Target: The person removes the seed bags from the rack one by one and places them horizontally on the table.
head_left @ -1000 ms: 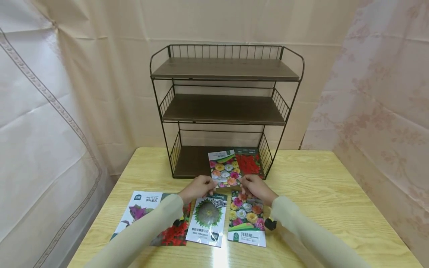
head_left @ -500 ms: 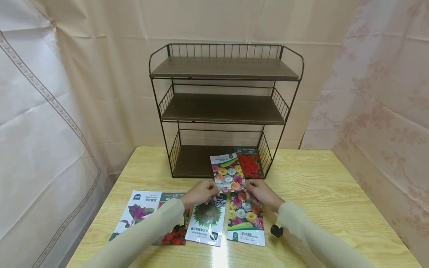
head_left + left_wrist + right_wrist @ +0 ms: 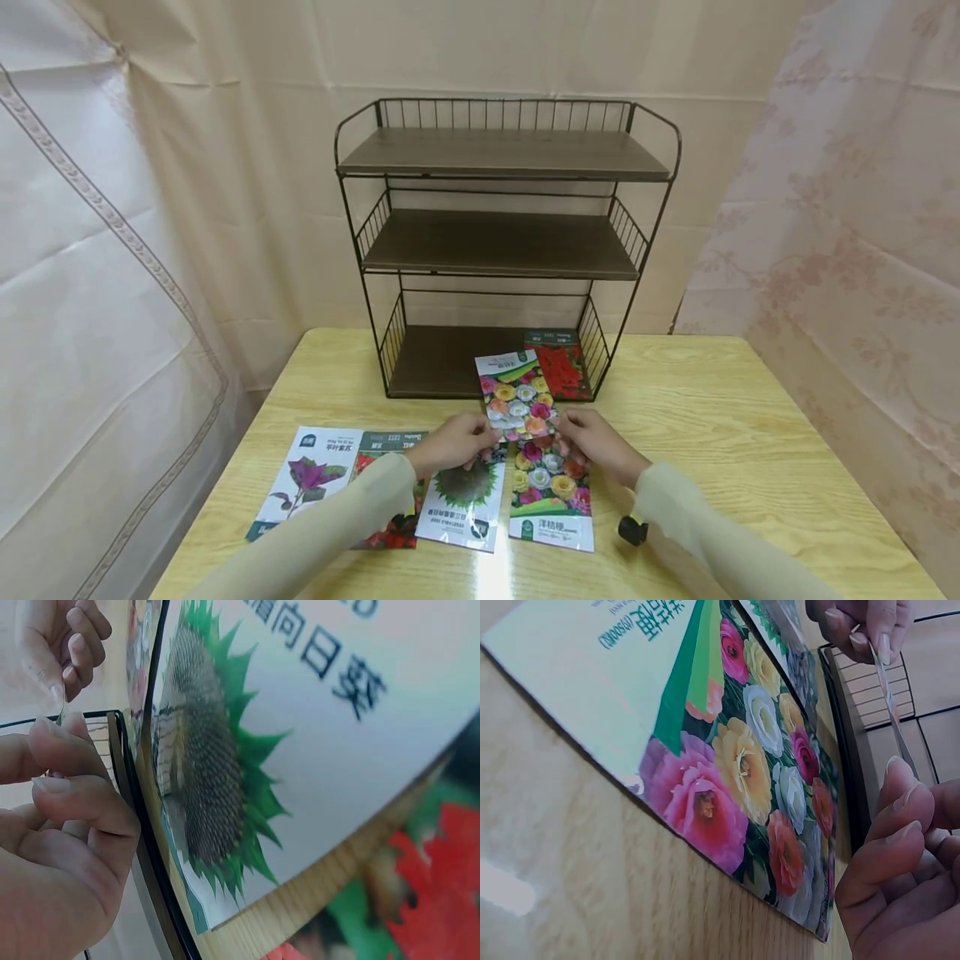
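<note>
Between both hands a seed packet (image 3: 516,393) with multicoloured flowers is held up, tilted, in front of the rack's bottom shelf. My left hand (image 3: 457,443) pinches its near left corner; my right hand (image 3: 594,442) pinches the near right corner. In the right wrist view the held packet (image 3: 891,705) appears edge-on between the fingertips. Below the hands, a sunflower seed packet (image 3: 459,512) and a second multicoloured flower packet (image 3: 551,500) lie on the table. A red flower packet (image 3: 558,371) rests at the right of the bottom shelf, partly covered by the held one.
A three-tier rack (image 3: 498,242) with dark shelves and wire sides stands at the back of the wooden table (image 3: 720,433). To the left lie a purple-leaf packet (image 3: 307,475) and another red flower packet (image 3: 390,442), partly hidden by the left sleeve. Curtains hang behind and at both sides.
Both hands have drawn the held packet slightly toward me and to the right, away from the bottom shelf. The packets on the table and shelf have stayed put.
</note>
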